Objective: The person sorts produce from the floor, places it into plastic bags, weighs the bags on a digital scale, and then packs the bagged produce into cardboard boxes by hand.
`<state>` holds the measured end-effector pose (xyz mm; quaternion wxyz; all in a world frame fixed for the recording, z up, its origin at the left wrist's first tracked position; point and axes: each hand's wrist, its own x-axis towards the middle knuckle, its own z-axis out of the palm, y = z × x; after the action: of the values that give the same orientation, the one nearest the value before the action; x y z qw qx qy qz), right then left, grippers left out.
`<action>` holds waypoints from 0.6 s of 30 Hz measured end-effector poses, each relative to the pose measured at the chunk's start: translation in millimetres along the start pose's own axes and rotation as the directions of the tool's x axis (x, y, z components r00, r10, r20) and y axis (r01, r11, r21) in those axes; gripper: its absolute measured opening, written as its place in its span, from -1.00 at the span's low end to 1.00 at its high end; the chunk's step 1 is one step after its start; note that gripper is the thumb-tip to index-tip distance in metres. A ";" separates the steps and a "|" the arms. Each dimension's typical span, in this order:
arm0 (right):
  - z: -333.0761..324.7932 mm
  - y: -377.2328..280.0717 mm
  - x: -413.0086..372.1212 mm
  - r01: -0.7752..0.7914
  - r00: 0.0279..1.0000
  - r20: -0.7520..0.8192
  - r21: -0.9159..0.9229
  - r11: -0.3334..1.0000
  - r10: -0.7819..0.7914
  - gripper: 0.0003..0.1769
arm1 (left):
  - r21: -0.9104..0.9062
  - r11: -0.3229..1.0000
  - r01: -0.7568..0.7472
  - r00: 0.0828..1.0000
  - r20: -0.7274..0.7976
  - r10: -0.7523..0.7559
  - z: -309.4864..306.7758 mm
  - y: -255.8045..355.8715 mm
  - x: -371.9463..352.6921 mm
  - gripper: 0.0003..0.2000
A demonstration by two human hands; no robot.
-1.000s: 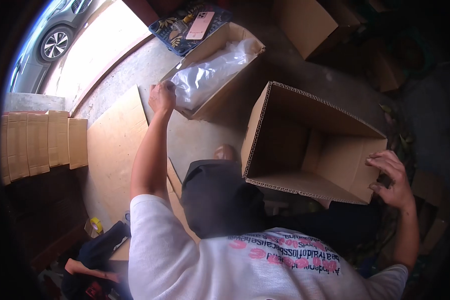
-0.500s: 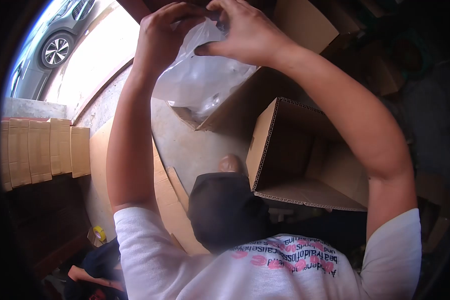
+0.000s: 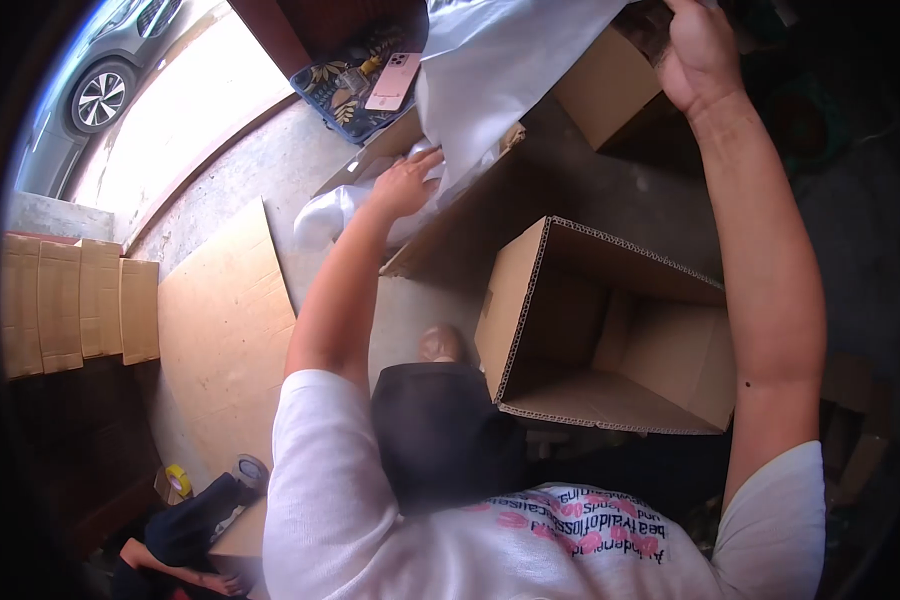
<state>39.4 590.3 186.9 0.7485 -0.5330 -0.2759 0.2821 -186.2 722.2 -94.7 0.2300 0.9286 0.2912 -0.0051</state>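
Observation:
A white translucent plastic bag point(image 3: 505, 75) is stretched up and to the right out of a cardboard box point(image 3: 450, 225). My right hand point(image 3: 700, 60), at the top edge of the view, is closed on the bag's far edge; its fingertips are partly cut off. My left hand point(image 3: 408, 185) reaches over the box, fingers extended and lying against the plastic. More crumpled plastic point(image 3: 325, 215) bulges over the near left side of the box. What lies inside the bag is hidden.
A large open cardboard box point(image 3: 660, 350) stands before me on the right. A pink phone point(image 3: 394, 82) rests on a dark patterned cloth item point(image 3: 335, 95). A flat cardboard sheet point(image 3: 220, 330), folded cartons point(image 3: 60, 300), yellow tape point(image 3: 178, 480) and another person's arm point(image 3: 175, 570) are at left.
My hands, close together at the bag's top before, have separated. The right moved right, drawing the plastic out wide; the left came down to the box. The phone has come into view.

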 end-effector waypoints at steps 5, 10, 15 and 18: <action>-14.5 -34.4 35.8 0.122 0.984 0.094 0.268 0.956 -0.152 -0.73 | 0.020 0.993 0.120 0.924 -0.368 -0.104 71.7 -26.3 52.1 -0.68; -59.7 -55.9 72.3 0.103 0.959 0.243 0.181 0.978 -0.146 -0.81 | -0.387 0.889 -0.245 0.853 -0.522 0.008 53.4 -27.9 83.0 -0.58; -79.7 -49.5 60.7 -0.037 0.973 0.229 0.329 0.944 -0.042 -0.79 | -0.758 -0.241 -0.606 0.786 -0.617 -0.033 -122.4 72.2 0.4 -0.30; -86.2 -43.1 46.8 -0.035 0.991 0.135 0.263 0.964 -0.001 -0.79 | -0.713 0.260 -0.651 0.759 -0.598 0.259 -181.2 117.8 -20.0 -0.19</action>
<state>138.6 556.6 209.1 0.7904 -0.4105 -0.2806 0.3579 -161.4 704.1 120.1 0.6196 0.6814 -0.0038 0.3896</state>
